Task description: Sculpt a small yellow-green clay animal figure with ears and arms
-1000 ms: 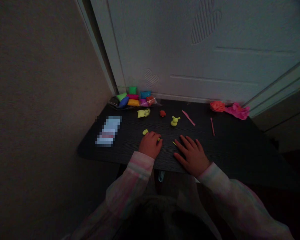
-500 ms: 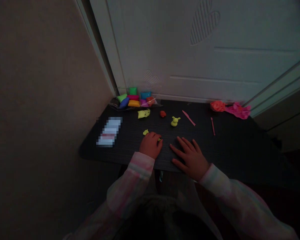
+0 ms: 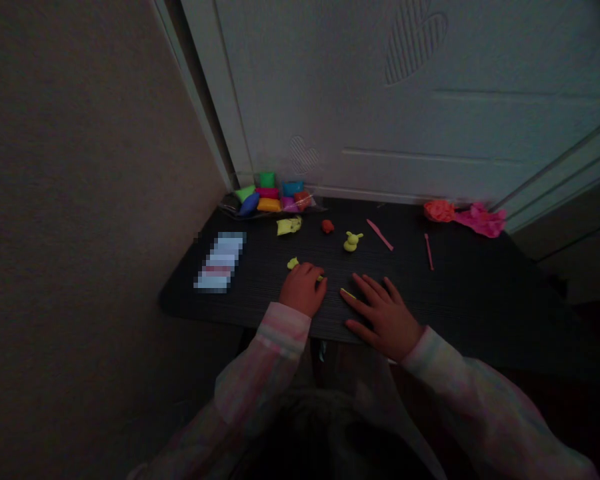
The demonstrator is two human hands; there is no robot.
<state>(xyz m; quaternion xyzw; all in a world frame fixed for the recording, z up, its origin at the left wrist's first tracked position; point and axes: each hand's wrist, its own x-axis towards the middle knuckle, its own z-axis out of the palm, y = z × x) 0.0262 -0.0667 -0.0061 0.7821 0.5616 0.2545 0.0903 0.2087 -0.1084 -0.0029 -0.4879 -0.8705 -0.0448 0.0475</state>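
My left hand (image 3: pixel 304 291) rests on the dark table with its fingers curled. A small bit of yellow clay (image 3: pixel 321 278) shows between its thumb and fingertips. Just beyond those knuckles lies a loose yellow clay scrap (image 3: pixel 293 263). My right hand (image 3: pixel 386 316) is flat on the tabletop, fingers spread. Along its index finger a thin yellow clay strand (image 3: pixel 349 293) peeks out, the rest hidden under the hand. Farther back sits a yellow clay figure (image 3: pixel 351 242) with two ears and a round body.
Behind are a red clay lump (image 3: pixel 327 227), a yellow packet (image 3: pixel 289 226) and a bag of colored clay packs (image 3: pixel 269 205). A pink plastic knife (image 3: pixel 380 235) and a thin pink stick (image 3: pixel 429 252) lie right, near pink crumpled material (image 3: pixel 480 220). A blurred-out rectangle (image 3: pixel 221 262) lies left.
The yellow strand now shows beside my right index finger, where it was not visible before. Both hands keep nearly the same place and the view has shifted slightly.
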